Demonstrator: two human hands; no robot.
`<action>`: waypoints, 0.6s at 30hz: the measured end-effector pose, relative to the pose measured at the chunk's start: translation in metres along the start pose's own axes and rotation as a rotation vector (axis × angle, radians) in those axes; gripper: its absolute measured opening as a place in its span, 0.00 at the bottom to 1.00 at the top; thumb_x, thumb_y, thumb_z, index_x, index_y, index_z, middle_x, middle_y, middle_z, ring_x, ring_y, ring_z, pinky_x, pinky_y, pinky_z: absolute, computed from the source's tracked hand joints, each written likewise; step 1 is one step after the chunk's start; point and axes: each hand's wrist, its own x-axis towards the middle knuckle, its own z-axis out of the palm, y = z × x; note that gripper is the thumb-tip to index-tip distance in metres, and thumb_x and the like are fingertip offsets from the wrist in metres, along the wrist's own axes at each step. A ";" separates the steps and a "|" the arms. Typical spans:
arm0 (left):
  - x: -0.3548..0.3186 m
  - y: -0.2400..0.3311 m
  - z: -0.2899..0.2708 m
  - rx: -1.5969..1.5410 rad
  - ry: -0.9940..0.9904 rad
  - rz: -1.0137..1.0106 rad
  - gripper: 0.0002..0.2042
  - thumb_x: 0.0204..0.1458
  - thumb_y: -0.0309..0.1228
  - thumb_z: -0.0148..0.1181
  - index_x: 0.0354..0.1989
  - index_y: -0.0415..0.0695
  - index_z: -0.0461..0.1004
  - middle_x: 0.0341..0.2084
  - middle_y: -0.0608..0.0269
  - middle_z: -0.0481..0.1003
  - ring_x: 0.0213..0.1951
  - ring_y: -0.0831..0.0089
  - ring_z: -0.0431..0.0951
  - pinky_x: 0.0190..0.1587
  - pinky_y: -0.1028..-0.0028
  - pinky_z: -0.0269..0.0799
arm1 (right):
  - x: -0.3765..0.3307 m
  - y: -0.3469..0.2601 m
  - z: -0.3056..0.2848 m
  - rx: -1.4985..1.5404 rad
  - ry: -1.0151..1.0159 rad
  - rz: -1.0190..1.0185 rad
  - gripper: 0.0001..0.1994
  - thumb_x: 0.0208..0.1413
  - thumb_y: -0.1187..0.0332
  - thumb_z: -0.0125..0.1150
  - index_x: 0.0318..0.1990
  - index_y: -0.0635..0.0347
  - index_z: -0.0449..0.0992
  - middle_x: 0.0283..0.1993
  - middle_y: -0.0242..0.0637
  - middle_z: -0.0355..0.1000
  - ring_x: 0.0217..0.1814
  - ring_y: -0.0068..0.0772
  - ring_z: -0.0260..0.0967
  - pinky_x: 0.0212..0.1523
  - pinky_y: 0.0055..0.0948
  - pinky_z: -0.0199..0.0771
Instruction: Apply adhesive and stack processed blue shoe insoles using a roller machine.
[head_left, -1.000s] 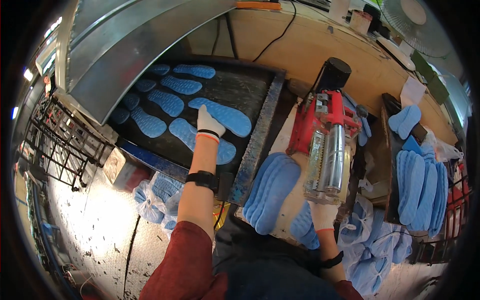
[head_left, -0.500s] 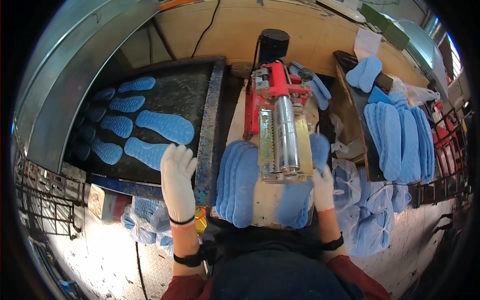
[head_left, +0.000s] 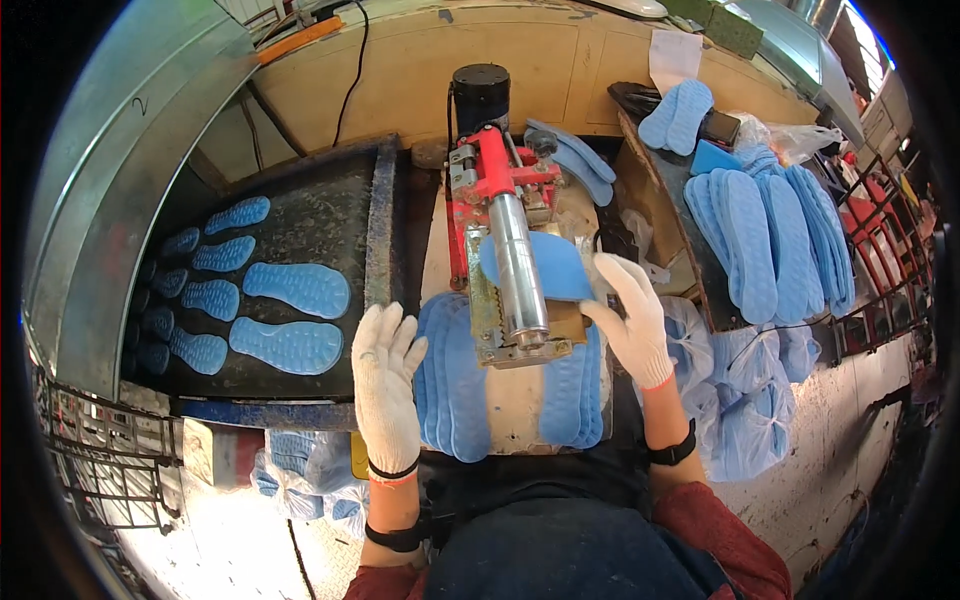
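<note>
Gloved fingers of the right hand (head_left: 632, 322) pinch the edge of a blue insole (head_left: 545, 266) lying across the roller (head_left: 520, 270) of the red machine (head_left: 495, 195). The left hand (head_left: 383, 385) is spread flat and open, gripping nothing, its fingertips beside a stack of insoles (head_left: 450, 375) on the bench in front of the machine. Further left, single insoles lie in rows on a dark belt (head_left: 330, 215). To the right, more insoles fill a tray (head_left: 700, 260).
</note>
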 end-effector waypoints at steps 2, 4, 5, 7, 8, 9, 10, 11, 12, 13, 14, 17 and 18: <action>0.009 0.001 0.007 0.000 -0.046 0.061 0.33 0.64 0.50 0.40 0.68 0.35 0.49 0.66 0.44 0.54 0.66 0.50 0.57 0.68 0.55 0.52 | -0.018 0.004 0.002 0.010 0.078 0.002 0.14 0.55 0.78 0.59 0.50 0.64 0.73 0.47 0.39 0.72 0.43 0.33 0.71 0.45 0.27 0.72; 0.024 0.002 0.018 -0.001 -0.090 0.124 0.34 0.64 0.51 0.40 0.69 0.35 0.49 0.67 0.45 0.53 0.68 0.51 0.55 0.69 0.55 0.49 | -0.037 0.008 -0.001 0.334 0.304 0.432 0.08 0.62 0.71 0.53 0.43 0.65 0.74 0.39 0.33 0.73 0.36 0.23 0.68 0.38 0.22 0.70; 0.034 0.002 0.025 0.049 -0.164 0.201 0.34 0.64 0.51 0.40 0.69 0.35 0.49 0.68 0.45 0.52 0.69 0.52 0.53 0.70 0.56 0.46 | -0.039 0.010 0.002 0.358 0.380 0.451 0.12 0.66 0.65 0.46 0.37 0.62 0.74 0.33 0.28 0.71 0.30 0.16 0.63 0.32 0.19 0.65; 0.053 -0.002 0.040 0.091 -0.244 0.275 0.33 0.65 0.49 0.38 0.68 0.33 0.48 0.68 0.46 0.51 0.70 0.56 0.51 0.71 0.58 0.42 | -0.053 0.020 0.007 0.432 0.356 0.556 0.12 0.66 0.64 0.46 0.36 0.61 0.75 0.32 0.28 0.71 0.29 0.15 0.62 0.30 0.19 0.63; 0.060 -0.010 0.047 0.159 -0.243 0.360 0.32 0.66 0.47 0.38 0.68 0.33 0.49 0.68 0.47 0.52 0.70 0.58 0.51 0.71 0.59 0.42 | -0.061 0.025 0.010 0.508 0.330 0.662 0.13 0.66 0.63 0.46 0.36 0.59 0.75 0.32 0.27 0.71 0.28 0.15 0.61 0.29 0.19 0.62; 0.069 -0.016 0.046 0.237 -0.268 0.354 0.31 0.66 0.46 0.38 0.68 0.33 0.49 0.68 0.48 0.53 0.70 0.58 0.51 0.71 0.60 0.43 | -0.067 0.028 0.013 0.490 0.262 0.725 0.13 0.66 0.61 0.46 0.37 0.58 0.75 0.30 0.26 0.71 0.29 0.15 0.62 0.29 0.18 0.62; 0.075 -0.018 0.043 0.315 -0.293 0.348 0.30 0.66 0.45 0.38 0.68 0.33 0.50 0.68 0.48 0.53 0.69 0.58 0.52 0.71 0.61 0.44 | -0.072 0.030 0.016 0.489 0.260 0.724 0.13 0.66 0.61 0.46 0.37 0.58 0.75 0.30 0.26 0.71 0.29 0.15 0.62 0.29 0.18 0.62; 0.077 -0.018 0.039 0.487 -0.370 0.406 0.30 0.66 0.44 0.39 0.68 0.34 0.51 0.67 0.48 0.54 0.69 0.59 0.53 0.70 0.62 0.44 | -0.077 0.031 0.020 0.487 0.178 0.802 0.14 0.66 0.60 0.47 0.38 0.59 0.76 0.30 0.26 0.71 0.29 0.15 0.62 0.29 0.18 0.63; 0.082 -0.024 0.034 0.633 -0.358 0.494 0.27 0.64 0.38 0.41 0.66 0.32 0.53 0.62 0.42 0.59 0.63 0.53 0.62 0.65 0.64 0.54 | -0.080 0.032 0.024 0.485 0.093 0.880 0.14 0.66 0.59 0.47 0.38 0.59 0.76 0.30 0.26 0.70 0.29 0.16 0.62 0.29 0.18 0.63; 0.083 -0.032 0.031 0.628 -0.370 0.477 0.27 0.64 0.38 0.42 0.66 0.33 0.53 0.61 0.43 0.61 0.61 0.53 0.63 0.64 0.64 0.55 | -0.085 0.037 0.028 0.495 0.025 0.883 0.16 0.65 0.58 0.48 0.39 0.61 0.75 0.30 0.27 0.71 0.29 0.16 0.63 0.29 0.19 0.64; 0.083 -0.038 0.028 0.624 -0.380 0.459 0.27 0.64 0.38 0.42 0.66 0.33 0.54 0.59 0.43 0.62 0.59 0.54 0.64 0.63 0.64 0.57 | -0.090 0.042 0.033 0.494 0.017 0.886 0.16 0.65 0.58 0.48 0.39 0.61 0.75 0.30 0.27 0.71 0.29 0.16 0.63 0.29 0.19 0.64; 0.080 -0.044 0.023 0.702 -0.370 0.439 0.26 0.64 0.38 0.42 0.67 0.36 0.53 0.54 0.47 0.64 0.54 0.58 0.66 0.60 0.66 0.59 | -0.094 0.041 0.040 0.423 -0.203 0.903 0.17 0.65 0.58 0.47 0.41 0.63 0.74 0.31 0.33 0.73 0.29 0.20 0.66 0.30 0.24 0.67; 0.080 -0.048 0.019 0.709 -0.360 0.431 0.26 0.64 0.38 0.42 0.67 0.36 0.53 0.54 0.47 0.64 0.54 0.58 0.66 0.60 0.66 0.59 | -0.095 0.044 0.042 0.426 -0.217 0.906 0.17 0.65 0.58 0.47 0.41 0.63 0.74 0.31 0.33 0.73 0.29 0.20 0.66 0.30 0.24 0.67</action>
